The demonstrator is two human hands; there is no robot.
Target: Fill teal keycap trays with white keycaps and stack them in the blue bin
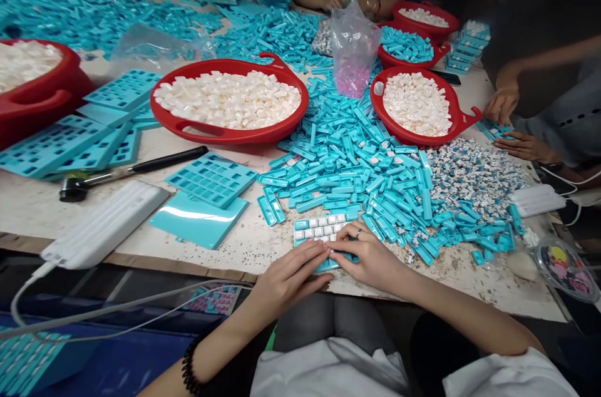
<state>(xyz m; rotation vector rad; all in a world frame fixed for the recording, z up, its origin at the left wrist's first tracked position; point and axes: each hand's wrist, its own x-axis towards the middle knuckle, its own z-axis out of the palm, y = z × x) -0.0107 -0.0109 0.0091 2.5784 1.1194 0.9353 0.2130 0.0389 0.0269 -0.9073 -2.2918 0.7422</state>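
A turquoise grid tray (319, 228) with white keycaps in its upper rows lies at the near table edge. My left hand (288, 278) rests on its lower left part, fingertips pressing onto the tray. My right hand (370, 256), wearing a ring, lies on the tray's lower right, fingers curled over it and meeting the left fingertips. Both hands cover the tray's lower rows. Just beyond the tray spreads a large heap of loose turquoise pieces (357, 165).
Red basins of white keycaps (230, 99) (416, 106) stand beyond the heap. Empty turquoise trays (211, 178) and a hammer (126, 171) lie left; a white power strip (106, 225) sits at the near-left edge. Other people's hands (504, 103) work at the right and far side.
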